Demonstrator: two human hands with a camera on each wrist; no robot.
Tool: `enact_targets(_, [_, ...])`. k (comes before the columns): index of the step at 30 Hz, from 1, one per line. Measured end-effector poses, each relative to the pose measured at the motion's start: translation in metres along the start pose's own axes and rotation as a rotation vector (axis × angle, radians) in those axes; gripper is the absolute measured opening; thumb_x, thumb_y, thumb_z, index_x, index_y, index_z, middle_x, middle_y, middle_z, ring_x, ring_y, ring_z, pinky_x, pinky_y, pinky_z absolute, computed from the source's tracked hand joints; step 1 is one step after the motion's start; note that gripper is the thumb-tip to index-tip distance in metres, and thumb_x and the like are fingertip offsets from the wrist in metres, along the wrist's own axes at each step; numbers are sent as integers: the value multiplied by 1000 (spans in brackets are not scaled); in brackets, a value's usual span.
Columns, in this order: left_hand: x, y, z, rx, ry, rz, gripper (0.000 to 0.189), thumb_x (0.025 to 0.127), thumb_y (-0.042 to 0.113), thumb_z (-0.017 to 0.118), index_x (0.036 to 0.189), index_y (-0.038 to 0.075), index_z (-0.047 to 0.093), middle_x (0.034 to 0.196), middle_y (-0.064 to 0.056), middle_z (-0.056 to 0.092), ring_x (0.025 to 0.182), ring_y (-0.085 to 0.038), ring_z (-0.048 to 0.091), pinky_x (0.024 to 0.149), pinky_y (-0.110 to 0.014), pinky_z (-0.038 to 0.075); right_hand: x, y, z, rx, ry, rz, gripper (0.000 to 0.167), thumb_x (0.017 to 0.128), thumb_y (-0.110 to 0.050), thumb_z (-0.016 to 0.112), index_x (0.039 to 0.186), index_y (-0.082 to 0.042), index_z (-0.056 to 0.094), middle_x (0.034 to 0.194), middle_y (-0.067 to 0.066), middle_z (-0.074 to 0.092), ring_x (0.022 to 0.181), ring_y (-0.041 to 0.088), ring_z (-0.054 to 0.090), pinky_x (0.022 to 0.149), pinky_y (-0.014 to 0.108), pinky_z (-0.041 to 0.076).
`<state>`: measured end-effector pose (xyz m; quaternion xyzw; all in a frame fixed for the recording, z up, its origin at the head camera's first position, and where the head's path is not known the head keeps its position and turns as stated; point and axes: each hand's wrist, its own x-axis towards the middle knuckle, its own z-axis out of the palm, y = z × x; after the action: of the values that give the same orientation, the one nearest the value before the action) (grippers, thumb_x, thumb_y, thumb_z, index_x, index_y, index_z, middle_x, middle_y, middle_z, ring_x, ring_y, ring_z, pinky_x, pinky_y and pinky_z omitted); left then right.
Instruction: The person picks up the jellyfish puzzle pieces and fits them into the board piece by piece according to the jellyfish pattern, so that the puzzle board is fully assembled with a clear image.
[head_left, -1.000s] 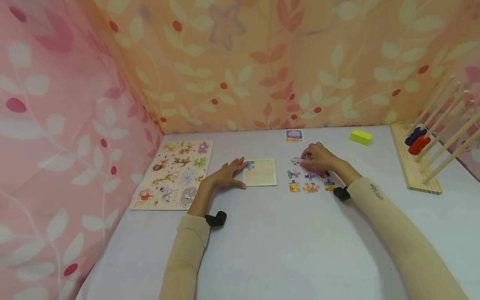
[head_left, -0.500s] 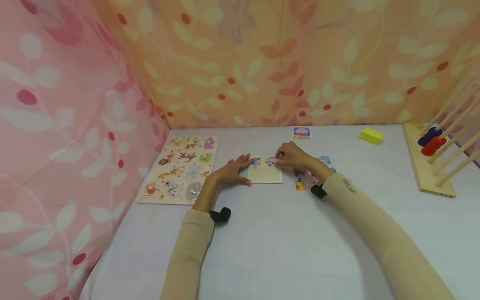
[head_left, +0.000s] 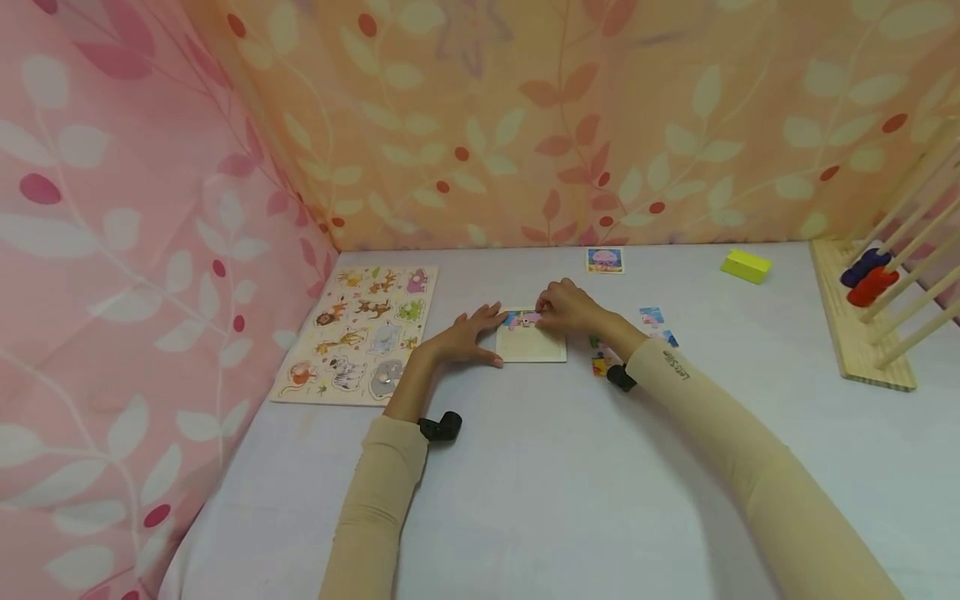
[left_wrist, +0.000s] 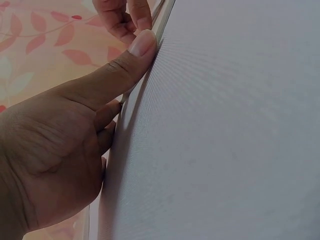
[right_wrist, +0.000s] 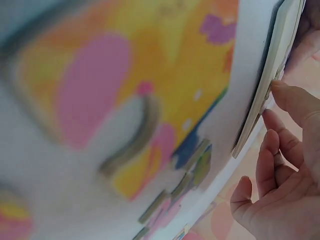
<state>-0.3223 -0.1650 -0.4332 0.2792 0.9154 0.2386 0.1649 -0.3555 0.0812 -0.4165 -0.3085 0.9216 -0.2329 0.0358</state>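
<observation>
My left hand (head_left: 461, 340) rests at the left side of a small pale puzzle tray (head_left: 531, 347), fingers spread and straight, with the thumb at its lower left corner. A blue jigsaw piece (head_left: 512, 318) lies in the tray's upper left corner. My right hand (head_left: 572, 310) reaches over the tray's upper right and pinches a pink jigsaw piece (head_left: 529, 318) right beside the blue one. In the right wrist view the thumb presses at the tray edge (right_wrist: 257, 105), and the pinched piece is mostly hidden.
Loose jigsaw pieces (head_left: 651, 315) lie right of the tray, several under the right forearm. An animal puzzle board (head_left: 356, 337) is at left. Behind are a small picture card (head_left: 604, 260) and a yellow block (head_left: 746, 266). A wooden peg rack (head_left: 862, 333) stands far right.
The right hand has carried the pink piece left from the loose pieces into the tray, then slid it against the blue piece. The left hand stays at the tray; the head view has shifted slightly.
</observation>
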Motion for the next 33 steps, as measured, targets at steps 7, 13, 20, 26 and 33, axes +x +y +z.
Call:
enact_targets(7, [-1, 1, -1, -8, -4, 0, 93, 74, 42, 73, 147, 19, 21, 156, -2, 4, 144, -24, -2, 115, -49, -4, 4, 6, 1, 142, -32, -18, 33, 81, -17, 70, 112, -8, 67, 89, 13, 53, 83, 24, 40, 71, 31, 32])
enact_targets(13, [-2, 4, -3, -8, 4, -1, 93, 74, 41, 74, 147, 18, 22, 156, -3, 5, 144, -24, -1, 115, -49, -4, 6, 5, 1, 243, -58, -1, 27, 80, -12, 69, 108, -10, 69, 82, 11, 51, 76, 21, 34, 67, 29, 26])
enact_targets(20, [-3, 4, 0, -2, -13, -10, 93, 74, 42, 73, 147, 19, 22, 156, -1, 4, 144, -23, -3, 115, -50, -4, 11, 6, 5, 340, -102, 96, 25, 81, -10, 69, 106, -10, 69, 57, 3, 54, 61, 16, 30, 59, 26, 27])
enact_targets(26, [-4, 3, 0, 3, -11, -21, 92, 75, 43, 72, 147, 20, 21, 156, 0, 4, 144, -22, -3, 115, -48, -4, 13, 6, 6, 348, -111, 147, 25, 82, -12, 68, 107, -11, 68, 97, 16, 69, 75, 17, 41, 70, 27, 34])
enact_targets(33, [-3, 2, -1, 0, -13, -7, 91, 76, 42, 72, 148, 19, 20, 156, -2, 3, 144, -24, -3, 115, -49, -4, 9, 8, -4, 371, -122, 176, 28, 82, -13, 68, 110, -9, 68, 121, 17, 61, 96, 21, 50, 83, 33, 39])
